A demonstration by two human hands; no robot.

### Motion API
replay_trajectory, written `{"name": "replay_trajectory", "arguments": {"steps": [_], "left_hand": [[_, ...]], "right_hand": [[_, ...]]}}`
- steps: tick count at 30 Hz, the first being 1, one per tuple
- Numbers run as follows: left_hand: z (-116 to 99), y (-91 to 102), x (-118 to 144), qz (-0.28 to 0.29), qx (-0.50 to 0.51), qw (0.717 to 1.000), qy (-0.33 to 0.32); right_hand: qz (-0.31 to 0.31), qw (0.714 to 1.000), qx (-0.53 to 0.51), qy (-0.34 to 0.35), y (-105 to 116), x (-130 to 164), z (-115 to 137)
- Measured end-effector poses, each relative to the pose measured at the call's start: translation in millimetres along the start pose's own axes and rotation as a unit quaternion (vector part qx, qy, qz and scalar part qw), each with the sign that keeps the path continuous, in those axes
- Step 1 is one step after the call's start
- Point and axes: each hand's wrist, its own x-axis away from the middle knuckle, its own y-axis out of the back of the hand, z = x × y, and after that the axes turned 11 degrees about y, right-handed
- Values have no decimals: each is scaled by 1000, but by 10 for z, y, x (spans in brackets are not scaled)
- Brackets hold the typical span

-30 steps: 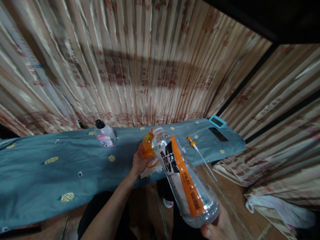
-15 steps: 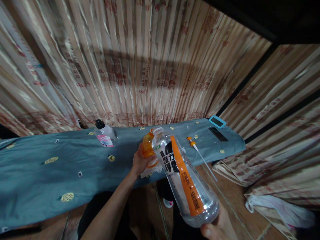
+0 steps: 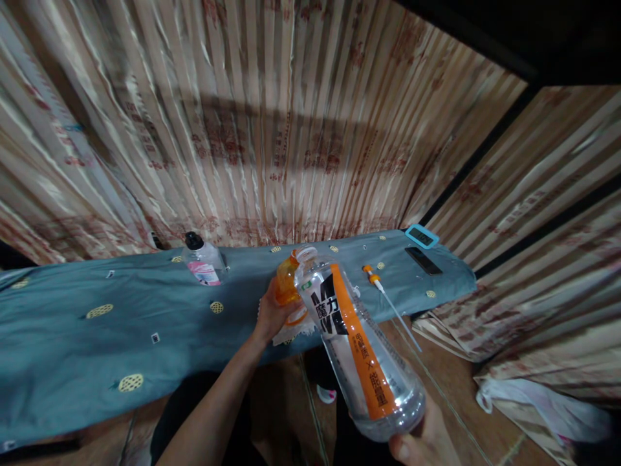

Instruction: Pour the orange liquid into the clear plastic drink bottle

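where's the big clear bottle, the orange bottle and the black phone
big clear bottle (image 3: 361,349), head view, on its orange label stripe
orange bottle (image 3: 286,281), head view, on its orange body above the left hand
black phone (image 3: 424,261), head view, on the middle of its dark face

The right hand (image 3: 427,443) grips the base of a clear bottle (image 3: 361,346) with an orange stripe, tilted so its neck points at an orange cup (image 3: 287,281). The left hand (image 3: 272,317) wraps around that cup (it sits on a white cloth (image 3: 291,333)). Both rest on a blue-covered table (image 3: 97,336), where a small bottle (image 3: 202,260), a syringe (image 3: 383,291) and a phone (image 3: 423,260) lie apart.
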Motion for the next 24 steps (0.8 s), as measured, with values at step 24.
{"name": "replay_trajectory", "arguments": {"steps": [24], "left_hand": [[1, -16, -7, 0, 0, 1000, -2]], "right_hand": [[-17, 998, -56, -8, -53, -8, -10]]}}
